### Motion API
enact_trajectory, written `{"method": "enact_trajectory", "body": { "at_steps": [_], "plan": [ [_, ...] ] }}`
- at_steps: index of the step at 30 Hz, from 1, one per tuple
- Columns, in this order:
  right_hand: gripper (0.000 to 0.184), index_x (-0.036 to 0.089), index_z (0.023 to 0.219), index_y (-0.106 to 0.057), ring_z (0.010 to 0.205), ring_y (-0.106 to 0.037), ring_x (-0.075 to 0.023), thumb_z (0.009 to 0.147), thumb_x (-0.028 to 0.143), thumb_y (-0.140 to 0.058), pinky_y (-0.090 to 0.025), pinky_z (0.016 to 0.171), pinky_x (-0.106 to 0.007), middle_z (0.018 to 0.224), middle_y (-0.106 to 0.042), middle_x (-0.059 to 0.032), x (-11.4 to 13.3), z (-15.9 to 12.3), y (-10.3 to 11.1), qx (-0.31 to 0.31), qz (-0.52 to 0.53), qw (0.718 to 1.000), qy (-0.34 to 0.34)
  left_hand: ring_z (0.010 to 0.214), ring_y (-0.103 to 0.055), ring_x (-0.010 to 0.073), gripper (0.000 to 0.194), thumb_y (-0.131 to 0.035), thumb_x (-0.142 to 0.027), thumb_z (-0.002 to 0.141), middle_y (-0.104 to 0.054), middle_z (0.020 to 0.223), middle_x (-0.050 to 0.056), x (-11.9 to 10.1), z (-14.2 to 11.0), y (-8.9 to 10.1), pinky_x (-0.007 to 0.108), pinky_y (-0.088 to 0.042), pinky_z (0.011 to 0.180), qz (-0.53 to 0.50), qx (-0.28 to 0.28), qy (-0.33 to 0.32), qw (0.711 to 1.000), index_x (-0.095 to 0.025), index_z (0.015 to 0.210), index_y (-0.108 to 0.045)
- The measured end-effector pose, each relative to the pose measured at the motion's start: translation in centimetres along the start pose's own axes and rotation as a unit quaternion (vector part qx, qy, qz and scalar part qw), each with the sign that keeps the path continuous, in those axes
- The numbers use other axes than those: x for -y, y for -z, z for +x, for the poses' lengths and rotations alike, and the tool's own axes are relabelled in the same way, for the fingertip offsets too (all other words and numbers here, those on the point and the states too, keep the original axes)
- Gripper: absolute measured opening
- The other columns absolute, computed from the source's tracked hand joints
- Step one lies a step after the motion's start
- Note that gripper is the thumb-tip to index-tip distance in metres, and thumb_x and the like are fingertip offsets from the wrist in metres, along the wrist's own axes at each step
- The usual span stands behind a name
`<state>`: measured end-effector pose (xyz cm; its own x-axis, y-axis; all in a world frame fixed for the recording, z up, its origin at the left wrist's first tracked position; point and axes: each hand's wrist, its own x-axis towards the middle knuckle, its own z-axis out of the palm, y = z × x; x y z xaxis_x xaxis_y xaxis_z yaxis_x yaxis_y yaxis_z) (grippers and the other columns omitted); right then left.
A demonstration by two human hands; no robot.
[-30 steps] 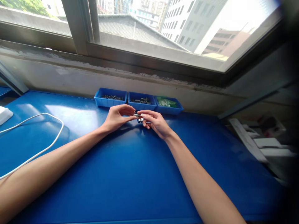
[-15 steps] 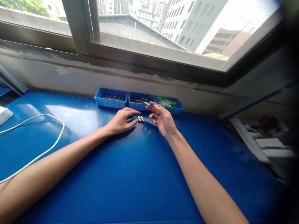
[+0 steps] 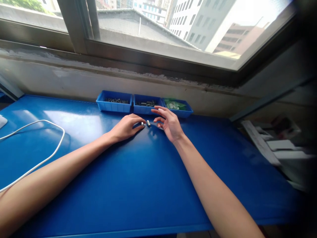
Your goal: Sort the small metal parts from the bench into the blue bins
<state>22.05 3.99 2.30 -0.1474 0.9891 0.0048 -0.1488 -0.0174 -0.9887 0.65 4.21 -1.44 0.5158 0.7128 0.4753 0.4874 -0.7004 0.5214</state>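
Note:
My left hand (image 3: 126,127) lies on the blue table (image 3: 138,178), fingers stretched forward. Its fingertips touch a small dark metal part (image 3: 143,124). A second small metal part (image 3: 148,123) lies just to the right of it. My right hand (image 3: 168,123) hovers a little above the table right of these parts, fingers spread and curled, with nothing in it. Behind the hands stand three blue trays: the left tray (image 3: 109,106) and the middle tray (image 3: 146,110) hold small dark metal parts, and the right tray (image 3: 184,113) holds green and clear bags.
A white cable (image 3: 47,155) loops across the table's left side. A wall and a window frame (image 3: 153,53) rise right behind the trays. To the right, past the table edge, lie pale boxes and boards (image 3: 279,148).
The hands, pinched together on a small part a second ago, have separated. The parts now lie on the table. My right hand opened and lifted toward the trays, then came down a little.

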Motion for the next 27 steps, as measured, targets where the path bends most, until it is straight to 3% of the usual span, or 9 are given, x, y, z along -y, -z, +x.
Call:
{"method": "enact_trajectory", "body": {
  "at_steps": [4, 9, 15, 21, 27],
  "plan": [
    [0.032, 0.021, 0.102, -0.071, 0.066, -0.061, -0.0114, 0.080, 0.044, -0.070, -0.043, 0.051, -0.022, 0.108, -0.073, -0.0077, -0.3, 0.1, 0.2, 0.007, -0.008, 1.000, -0.002, 0.099, -0.070, 0.0226, 0.031, -0.067, -0.030, 0.086, -0.075, 0.107, 0.007, -0.1, -0.1, 0.1, 0.033, -0.055, 0.093, -0.060, -0.030, 0.038, 0.997, -0.021, 0.116, -0.071],
    [0.034, 0.018, 0.097, -0.073, 0.059, -0.059, -0.0106, 0.079, 0.047, -0.072, -0.040, 0.048, -0.021, 0.091, -0.074, -0.0076, -0.5, 0.0, -0.1, 0.025, -0.058, 0.998, -0.006, 0.087, -0.071, 0.0186, 0.050, -0.078, -0.034, 0.077, -0.072, 0.097, 0.007, -0.9, -0.1, 0.7, 0.032, -0.058, 0.088, -0.208, -0.111, 0.084, 0.968, -0.017, 0.122, -0.065],
    [0.037, 0.021, 0.104, -0.074, 0.051, -0.055, -0.0079, 0.082, 0.050, -0.071, -0.036, 0.042, -0.021, 0.099, -0.075, -0.0065, -0.3, -0.7, -1.1, 0.146, -0.120, 0.982, -0.004, 0.085, -0.070, 0.0172, 0.058, -0.082, -0.040, 0.075, -0.072, 0.097, 0.007, -1.5, -0.2, 0.8, 0.032, -0.059, 0.088, -0.242, -0.161, 0.075, 0.954, -0.017, 0.125, -0.063],
    [0.035, 0.019, 0.101, -0.077, 0.054, -0.057, -0.0096, 0.083, 0.049, -0.071, -0.034, 0.042, -0.021, 0.081, -0.071, -0.0042, -0.1, -1.0, -1.4, 0.155, -0.108, 0.982, -0.010, 0.084, -0.071, 0.0168, 0.060, -0.083, -0.042, 0.073, -0.072, 0.095, 0.006, -1.7, -0.1, 0.8, 0.032, -0.059, 0.087, -0.260, -0.162, 0.086, 0.948, -0.017, 0.124, -0.063],
    [0.036, 0.019, 0.102, -0.076, 0.056, -0.058, -0.0089, 0.083, 0.049, -0.071, -0.036, 0.044, -0.020, 0.094, -0.073, -0.0065, -0.2, -0.6, -0.7, 0.135, -0.088, 0.987, -0.003, 0.086, -0.072, 0.0186, 0.061, -0.085, -0.040, 0.071, -0.072, 0.097, 0.006, -1.3, -0.2, 0.7, 0.033, -0.060, 0.089, -0.266, -0.144, 0.075, 0.950, -0.017, 0.123, -0.063]
  ]
}}
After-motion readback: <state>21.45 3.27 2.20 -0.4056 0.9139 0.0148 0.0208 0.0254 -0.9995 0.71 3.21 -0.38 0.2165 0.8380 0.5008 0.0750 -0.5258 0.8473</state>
